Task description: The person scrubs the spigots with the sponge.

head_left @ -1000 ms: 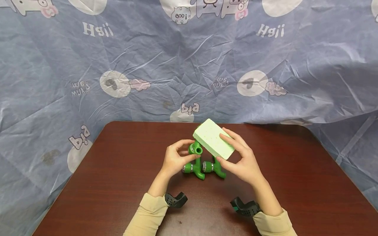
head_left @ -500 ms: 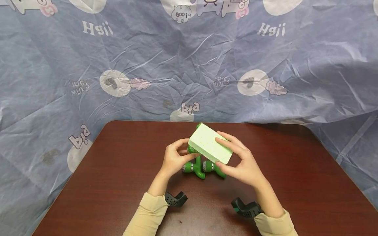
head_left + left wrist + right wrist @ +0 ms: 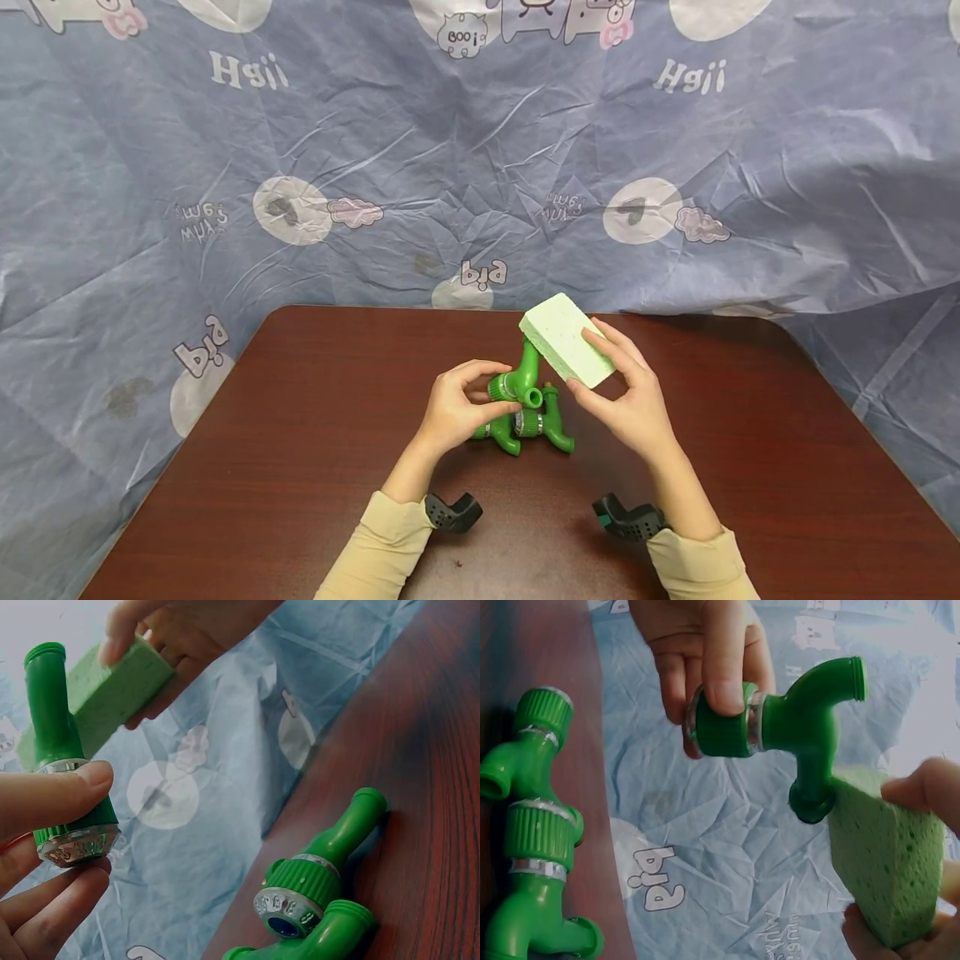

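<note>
My left hand (image 3: 455, 408) pinches the ribbed knob of a green plastic faucet (image 3: 525, 375) between thumb and fingers, above the table. My right hand (image 3: 637, 404) grips a pale green sponge (image 3: 567, 337) by its near end, tilted, beside the faucet's upper right. The right wrist view shows the sponge (image 3: 885, 847) against or very close to one pipe end of the held faucet (image 3: 802, 724); contact is hard to tell. Below, two more green faucets lie side by side, the left one (image 3: 501, 432) partly hidden by my left hand and the right one (image 3: 553, 425) in fuller view.
Dark reddish-brown wood tabletop (image 3: 315, 467) lies under both hands. A wrinkled blue printed cloth (image 3: 420, 150) hangs behind its far edge. Each wrist wears a black camera mount, the left mount (image 3: 453, 512) and the right mount (image 3: 628, 518).
The sponge first came down left over the held faucet, covering much of it, then moved up and right. The left hand has shifted slightly right, turning the faucet so more of it shows.
</note>
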A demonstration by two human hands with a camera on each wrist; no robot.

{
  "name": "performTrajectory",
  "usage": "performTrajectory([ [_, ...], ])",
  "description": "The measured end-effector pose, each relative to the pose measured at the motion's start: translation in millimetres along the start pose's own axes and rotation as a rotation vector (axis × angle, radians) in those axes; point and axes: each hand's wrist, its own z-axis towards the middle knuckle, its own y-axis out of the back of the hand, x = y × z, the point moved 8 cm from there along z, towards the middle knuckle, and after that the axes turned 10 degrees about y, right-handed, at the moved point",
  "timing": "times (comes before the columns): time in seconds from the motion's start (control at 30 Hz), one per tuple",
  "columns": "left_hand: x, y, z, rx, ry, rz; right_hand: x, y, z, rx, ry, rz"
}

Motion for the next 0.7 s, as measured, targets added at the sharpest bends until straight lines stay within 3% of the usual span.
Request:
performTrajectory([
  [0.17,-1.1,2.5,0.4,0.004,-0.022,-0.017,-4.5,3.7,-0.3,-0.02,-0.013,0.007],
  [0.33,-3.4,6.3,0.3,-0.005,-0.067,-0.019,-1.9,-1.8,-0.3,0.082,0.008,0.017],
  [0.5,-1.8,12.2,0.3,-0.063,-0.062,-0.036,-1.4,-3.9,-1.0,0.111,0.01,0.006],
  [0.7,4.3,18.2,2.8,-0.12,-0.048,-0.129,-1.8,-8.5,-2.6,0.153,0.02,-0.001],
])
